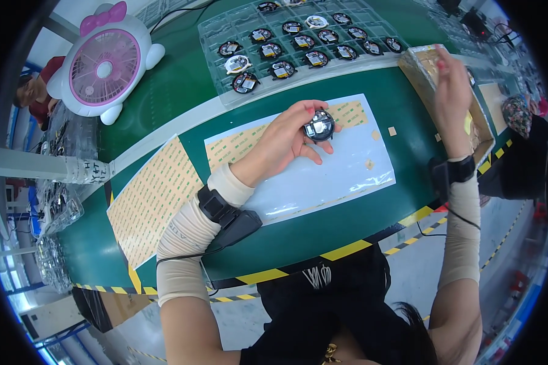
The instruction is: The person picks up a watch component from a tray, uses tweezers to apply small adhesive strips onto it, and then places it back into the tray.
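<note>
The left hand (284, 145) held a small round black part (319, 126) tight over the white sheet (323, 176). The right hand (452, 85) reached into the cardboard box (421, 67); its grip was unclear. Many similar parts already sat in the clear tray (225, 27).

Small round black component (319, 126), disc-shaped with a silvery-grey rectangular part on its upward face, held by the left hand (284, 143) above a white backing sheet (323, 182) on the green worktop (371, 225); fingertips wrap its rim, face tilted toward the camera. Right hand (452, 91) rests on a flat tan adhesive-pad stack (425, 67) at the worktop's right edge
</note>
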A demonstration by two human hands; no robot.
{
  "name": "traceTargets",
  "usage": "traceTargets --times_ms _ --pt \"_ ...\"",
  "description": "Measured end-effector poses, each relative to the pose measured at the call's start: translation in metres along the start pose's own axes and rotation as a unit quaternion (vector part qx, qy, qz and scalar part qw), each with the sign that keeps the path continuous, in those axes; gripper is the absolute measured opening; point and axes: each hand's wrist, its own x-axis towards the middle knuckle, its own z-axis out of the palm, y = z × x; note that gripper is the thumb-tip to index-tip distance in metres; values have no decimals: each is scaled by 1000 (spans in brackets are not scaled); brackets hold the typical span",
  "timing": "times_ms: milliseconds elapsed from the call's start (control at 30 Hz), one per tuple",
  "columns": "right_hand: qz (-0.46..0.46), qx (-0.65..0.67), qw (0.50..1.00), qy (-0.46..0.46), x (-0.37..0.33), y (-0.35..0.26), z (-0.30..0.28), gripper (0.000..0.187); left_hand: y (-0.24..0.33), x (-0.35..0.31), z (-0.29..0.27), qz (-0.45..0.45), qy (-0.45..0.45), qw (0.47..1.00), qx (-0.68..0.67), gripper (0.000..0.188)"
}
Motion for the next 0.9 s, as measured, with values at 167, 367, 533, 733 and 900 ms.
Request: traceTargets --times_ms 167,367,533,733,900 --pt "-41 316 941 -115 -7 -92 20 29 6 -6 -5 -3 7 999 -49 45" --pt "62 407 894 -178 -20 -111 28 27 3 -2 -12 6 -20 998 -63 49" --pt "82 380 896 -212 -26 -113 26 25 1 -3 -17 16 -30 998 -52 52" --pt "47 355 909 -213 -37 -104 36 26 0 0 -13 18 -25 998 -62 54" --pt "17 281 920 -272 -34 -103 41 25 3 0 -15 15 -24 996 -83 54"
